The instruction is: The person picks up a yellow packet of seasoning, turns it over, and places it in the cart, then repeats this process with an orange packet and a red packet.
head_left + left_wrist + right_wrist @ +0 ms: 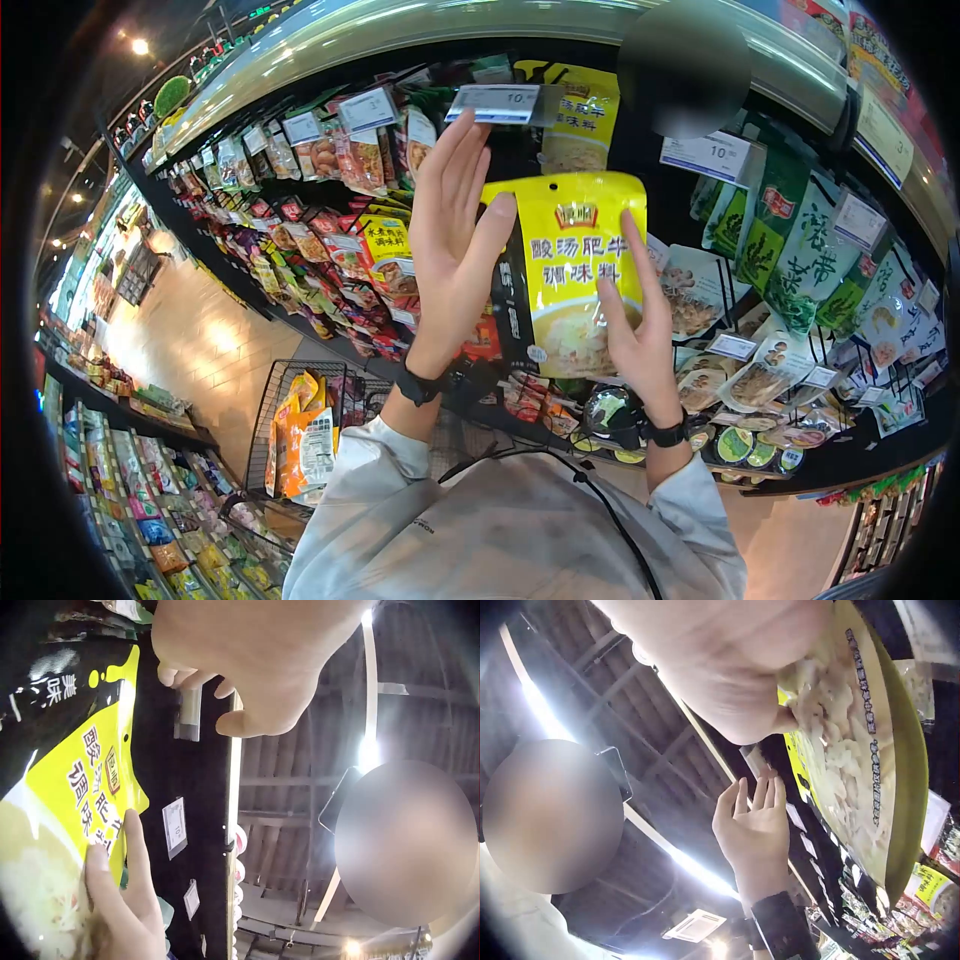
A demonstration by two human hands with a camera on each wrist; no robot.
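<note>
At 12 o'clock, before the shelf (860, 455): yellow pouch (580, 260), upright; right grip (640, 330) grasping its 4 o'clock edge; left grip (450, 240) released, fingers straight, thumb touching its 9 o'clock edge.

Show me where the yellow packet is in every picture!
Head: yellow packet in the middle, between left hand and right hand.
Left wrist: along the left edge.
Right wrist: upper right.
Shared landmark: the right hand touching the packet, in all three.

Pale grey sweatshirt sleeves (345, 480), black camera strap (418, 386) on each wrist, thin black cable (600, 505) down the chest.
</note>
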